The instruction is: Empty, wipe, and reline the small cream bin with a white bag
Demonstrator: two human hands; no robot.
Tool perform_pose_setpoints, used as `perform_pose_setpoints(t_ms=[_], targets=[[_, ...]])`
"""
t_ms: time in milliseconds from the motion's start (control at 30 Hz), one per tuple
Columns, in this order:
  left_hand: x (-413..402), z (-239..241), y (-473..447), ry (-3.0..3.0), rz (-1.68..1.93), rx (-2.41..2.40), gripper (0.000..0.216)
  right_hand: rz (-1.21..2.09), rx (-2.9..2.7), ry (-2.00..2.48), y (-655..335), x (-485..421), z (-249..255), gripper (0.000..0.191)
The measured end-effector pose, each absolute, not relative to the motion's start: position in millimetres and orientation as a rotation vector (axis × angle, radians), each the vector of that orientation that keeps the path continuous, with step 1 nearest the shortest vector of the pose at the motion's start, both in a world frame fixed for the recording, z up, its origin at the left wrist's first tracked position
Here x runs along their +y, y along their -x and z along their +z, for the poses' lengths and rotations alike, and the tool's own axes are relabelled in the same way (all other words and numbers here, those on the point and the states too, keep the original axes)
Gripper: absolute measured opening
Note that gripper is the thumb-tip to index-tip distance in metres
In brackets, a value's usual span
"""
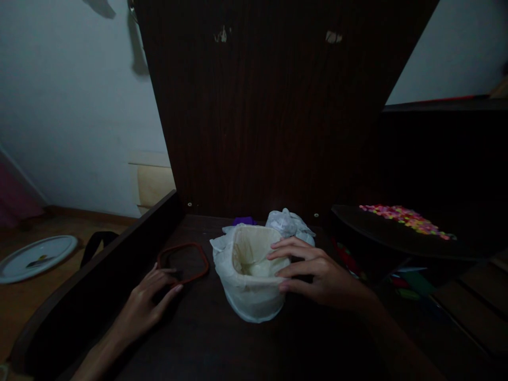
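Observation:
A small waste bin (257,301) lined with a whitish plastic bag stands upright on the dark wooden surface, its mouth facing up. My right hand (313,272) grips its right rim, with several fingers over the edge and the thumb outside. The liner is folded over the rim and hangs loosely down the outside. To the left, a reddish-brown rounded-square ring (202,256) lies on the wood. My left hand (153,296) has its fingers and thumb around the ring's near-left corner.
Behind the bin sit a bundled white plastic bag (283,222) and a purple item (243,220). A tall dark panel (257,116) rises at the back. Colourful small pieces (405,217) lie on a shelf at right. A raised edge (99,286) borders the left, with a white lid (39,256) on the floor beyond.

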State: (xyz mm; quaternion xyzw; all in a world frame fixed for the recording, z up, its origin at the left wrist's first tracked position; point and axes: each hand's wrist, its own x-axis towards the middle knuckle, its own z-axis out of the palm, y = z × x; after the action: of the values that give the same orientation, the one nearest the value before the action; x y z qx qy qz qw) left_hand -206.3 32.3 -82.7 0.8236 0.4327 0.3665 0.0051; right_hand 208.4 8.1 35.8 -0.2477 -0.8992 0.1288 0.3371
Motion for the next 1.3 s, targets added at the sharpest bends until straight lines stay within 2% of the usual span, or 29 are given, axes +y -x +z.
perform_pose_setpoints(t_ms=[200,400,533,833,1000,1100,1167,1233,1300], targets=[[36,-82,211,-2.609,0.808,1.248,0.028,0.286,-2.290,0.628,-204,5,44,0.009],[41,-83,213,-2.648,0.725,1.281,0.027,0.090,-2.118,0.726,-195,4,59,0.009],[38,-69,194,-2.582,0.868,1.317,0.042,0.092,-1.966,0.768,-188,7,71,0.009],[29,-21,129,-2.389,1.023,1.062,0.102,0.266,-1.740,0.873,-177,15,84,0.015],[24,2,107,-2.517,0.974,0.880,0.110,0.292,-1.664,0.882,-176,14,85,0.016],[21,11,98,-2.633,0.994,0.869,0.100,0.351,-1.602,0.822,-172,12,89,0.016],[22,17,93,-2.678,1.063,0.851,0.076,0.394,-1.581,0.762,-168,11,93,0.016],[25,24,91,-2.696,1.173,0.799,0.041,0.410,-1.576,0.725,-163,10,97,0.017],[29,34,90,-2.667,1.293,0.756,0.022,0.408,-1.583,0.723,-159,9,100,0.018]])
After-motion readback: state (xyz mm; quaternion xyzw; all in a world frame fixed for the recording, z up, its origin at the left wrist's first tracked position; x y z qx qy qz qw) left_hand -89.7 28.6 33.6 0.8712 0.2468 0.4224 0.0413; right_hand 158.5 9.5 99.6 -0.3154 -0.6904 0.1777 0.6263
